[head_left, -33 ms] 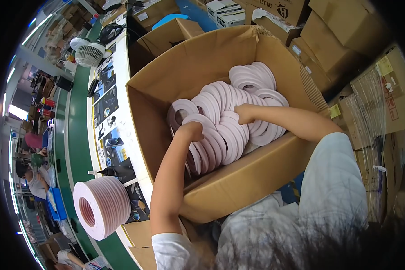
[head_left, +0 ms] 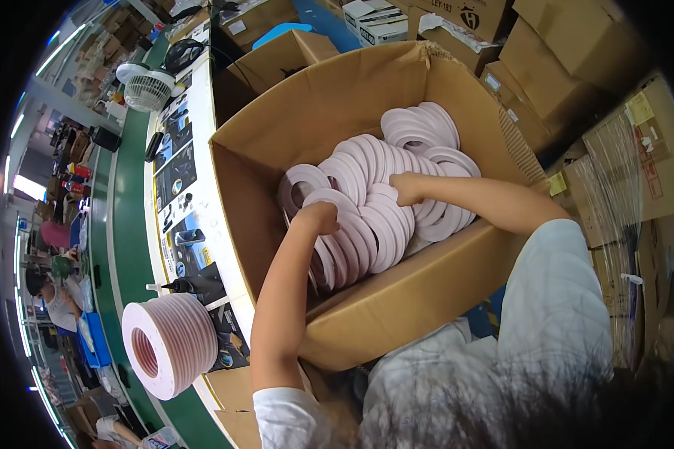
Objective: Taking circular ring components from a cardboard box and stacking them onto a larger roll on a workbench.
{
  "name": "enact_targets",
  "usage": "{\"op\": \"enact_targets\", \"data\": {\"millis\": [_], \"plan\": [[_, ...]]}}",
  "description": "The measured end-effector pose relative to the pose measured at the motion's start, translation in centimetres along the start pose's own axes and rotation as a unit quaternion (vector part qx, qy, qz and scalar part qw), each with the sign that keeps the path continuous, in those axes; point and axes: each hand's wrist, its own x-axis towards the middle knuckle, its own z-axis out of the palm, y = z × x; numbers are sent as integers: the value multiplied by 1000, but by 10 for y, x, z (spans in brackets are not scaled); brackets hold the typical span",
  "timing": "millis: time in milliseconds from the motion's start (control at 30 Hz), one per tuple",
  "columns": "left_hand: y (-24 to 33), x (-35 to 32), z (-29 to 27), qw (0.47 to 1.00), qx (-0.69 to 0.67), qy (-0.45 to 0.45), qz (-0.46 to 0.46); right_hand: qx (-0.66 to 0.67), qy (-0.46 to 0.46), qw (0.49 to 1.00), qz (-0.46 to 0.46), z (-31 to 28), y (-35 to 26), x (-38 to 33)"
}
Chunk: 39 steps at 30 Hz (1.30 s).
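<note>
Both my arms reach into a big open cardboard box (head_left: pixel 397 318) that holds many flat, pinkish-white rings (head_left: pixel 367 161) in leaning rows. My left hand (head_left: pixel 319 218) is closed at the left end of the nearest row, its fingers curled over the rim of a ring and partly hidden. At the far right end of that same row, my right hand (head_left: pixel 408 189) is curled on the rings, fingertips out of sight among them. The row between my hands lies in the box with its rings tilted against one another. More rings rest behind it and to the right.
Left of the box, a stack of similar rings (head_left: pixel 171 344) lies on its side at the white bench edge, beside a dark bottle (head_left: pixel 198 284). A small fan (head_left: pixel 148 90) stands farther along the green conveyor (head_left: pixel 138 194). Stacked cartons (head_left: pixel 554 75) crowd the far right.
</note>
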Motion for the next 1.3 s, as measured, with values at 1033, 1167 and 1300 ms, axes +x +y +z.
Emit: {"op": "enact_targets", "data": {"millis": [1033, 1167, 1300], "plan": [[49, -5, -32, 849, -475, 194, 124, 121, 207, 970, -37, -124, -55, -101], [51, 15, -20, 813, -502, 271, 122, 364, 255, 888, -116, -107, -61, -65], [46, 2, -36, 810, -525, 258, 42, 509, 233, 810, -176, -93, -53, -41]]}}
